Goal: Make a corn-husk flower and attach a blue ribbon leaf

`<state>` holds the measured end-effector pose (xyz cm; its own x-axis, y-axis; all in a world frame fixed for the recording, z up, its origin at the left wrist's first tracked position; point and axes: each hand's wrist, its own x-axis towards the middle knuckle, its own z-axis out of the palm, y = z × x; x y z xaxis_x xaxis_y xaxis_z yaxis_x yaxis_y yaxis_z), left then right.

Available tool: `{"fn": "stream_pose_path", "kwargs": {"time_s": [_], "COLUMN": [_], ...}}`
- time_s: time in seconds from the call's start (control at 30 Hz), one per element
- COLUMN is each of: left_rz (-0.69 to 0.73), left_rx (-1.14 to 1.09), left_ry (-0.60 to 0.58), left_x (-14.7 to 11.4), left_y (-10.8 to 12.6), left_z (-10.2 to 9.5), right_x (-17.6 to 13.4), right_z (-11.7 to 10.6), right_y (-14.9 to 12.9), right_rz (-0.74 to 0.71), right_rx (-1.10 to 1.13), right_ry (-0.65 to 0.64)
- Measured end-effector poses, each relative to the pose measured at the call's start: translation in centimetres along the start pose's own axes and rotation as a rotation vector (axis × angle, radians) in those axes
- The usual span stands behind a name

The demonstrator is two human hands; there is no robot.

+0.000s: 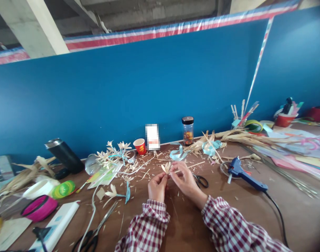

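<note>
My left hand (157, 185) is closed, its thumb and fingertips pinching a small pale corn husk flower (165, 168) by its base. The flower's petals fan upward, above the brown table (191, 218). From the right, my right hand (185, 181) brings its thumb and forefinger together at the flower's edge; the exact pinch point is small and partly hidden. Just beyond my right hand lies small dark-handled scissors (201, 181), half covered by it. A finished-looking husk flower with a blue-wrapped stem (120, 195) rests left of my left hand.
Husk scraps litter the table around a red paper cup (140, 146) and a lidded jar (187, 131). To the right lies a blue glue gun (246, 175) with its cord. Larger scissors (97, 229), a white power strip (56, 224) and a black flask (65, 155) are on the left.
</note>
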<state>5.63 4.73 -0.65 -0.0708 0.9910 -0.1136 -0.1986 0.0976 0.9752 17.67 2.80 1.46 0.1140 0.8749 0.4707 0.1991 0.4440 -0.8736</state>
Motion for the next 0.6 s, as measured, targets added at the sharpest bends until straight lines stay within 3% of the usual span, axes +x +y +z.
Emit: {"fn": "stream_pose_path", "kwargs": {"time_s": [0.33,0.47,0.6], "left_rz": [-0.068,-0.088,-0.091], "left_rx": [-0.095,-0.089,-0.067], "left_ry": [0.031,0.071,0.099], "left_x": [0.2,0.3,0.4], "left_y": [0.0,0.1,0.1], "left_z": [0.0,-0.1,-0.2], "right_x": [0.1,0.3,0.1], "right_z": [-0.1,-0.2,-0.5], "right_y": [0.2,0.7,1.3], "right_rz": [-0.022,0.008,0.051], "right_rx": [-0.047,-0.145,-0.375], "right_ry": [0.028,0.050,-0.020]}}
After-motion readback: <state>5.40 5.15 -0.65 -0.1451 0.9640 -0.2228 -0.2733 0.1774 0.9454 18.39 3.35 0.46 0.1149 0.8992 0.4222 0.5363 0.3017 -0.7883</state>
